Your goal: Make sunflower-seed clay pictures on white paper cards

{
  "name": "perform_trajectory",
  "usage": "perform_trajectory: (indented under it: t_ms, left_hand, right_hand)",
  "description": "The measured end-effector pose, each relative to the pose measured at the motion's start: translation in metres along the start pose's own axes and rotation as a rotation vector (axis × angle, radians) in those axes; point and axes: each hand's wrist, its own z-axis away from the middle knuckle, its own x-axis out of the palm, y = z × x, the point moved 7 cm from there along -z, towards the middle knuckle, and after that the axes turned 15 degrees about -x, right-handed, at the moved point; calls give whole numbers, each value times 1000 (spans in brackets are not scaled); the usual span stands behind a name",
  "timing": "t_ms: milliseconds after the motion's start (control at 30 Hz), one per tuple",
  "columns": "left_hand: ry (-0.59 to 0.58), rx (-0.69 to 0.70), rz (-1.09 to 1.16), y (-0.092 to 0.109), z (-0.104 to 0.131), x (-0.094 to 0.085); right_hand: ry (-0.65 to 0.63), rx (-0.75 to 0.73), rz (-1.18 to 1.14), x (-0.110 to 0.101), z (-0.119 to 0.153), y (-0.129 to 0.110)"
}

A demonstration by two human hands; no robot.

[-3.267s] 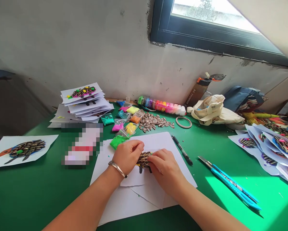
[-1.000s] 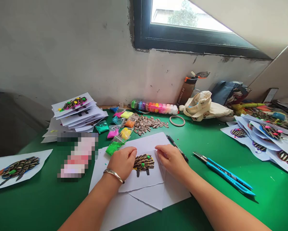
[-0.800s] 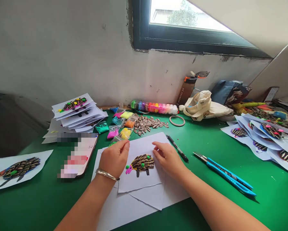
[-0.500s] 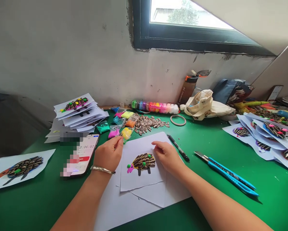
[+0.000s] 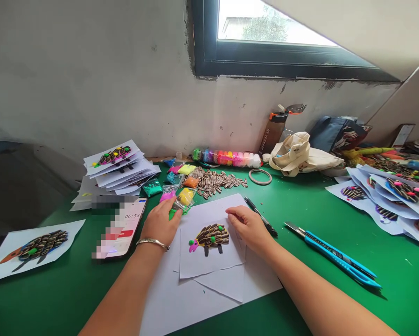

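My left hand (image 5: 160, 221) reaches to a small bag of green clay (image 5: 174, 212) at the upper left edge of the white paper (image 5: 178, 305), its fingers apart and touching the bag. My right hand (image 5: 246, 224) rests on the right part of the sheets, thumb and fingertips close together; whether anything small is between them is hidden. Between the hands lies a card (image 5: 195, 267) bearing a seed-covered animal (image 5: 212, 236) with a pink face, green dots and black legs.
Behind are clay bags (image 5: 152, 187), sunflower seeds (image 5: 212, 183) and a tape ring (image 5: 260, 177). A phone (image 5: 125, 228) and card stack (image 5: 118, 170) lie left; a pen (image 5: 260, 215), blue cutter (image 5: 335, 254) and more cards (image 5: 387, 200) lie right.
My left hand has opened from a pinch and lowered its fingers onto the green clay bag. My right hand stays about in place over the paper. The view has shifted slightly.
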Motion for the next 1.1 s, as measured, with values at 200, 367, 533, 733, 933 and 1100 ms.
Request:
perform_trajectory:
  t_ms: [200, 367, 533, 733, 933, 1100]
  left_hand:
    - [-118, -56, -4, 2, 4, 2]
    - [-151, -37, 11, 1, 4, 9]
    - [-134, -25, 68, 1, 4, 9]
    - [-99, 2, 121, -2, 1, 12]
    - [-36, 51, 151, -6, -4, 16]
    - [-36, 45, 152, -6, -6, 16]
  right_hand:
    - [3, 8, -20, 0, 0, 0]
    - [1, 6, -25, 1, 1, 1]
    - [-1, 6, -12, 0, 2, 1]
    - [-18, 32, 58, -5, -26, -8]
    - [-140, -54, 179, 23, -93, -24]
    - [-197, -40, 299, 61, -122, -18]
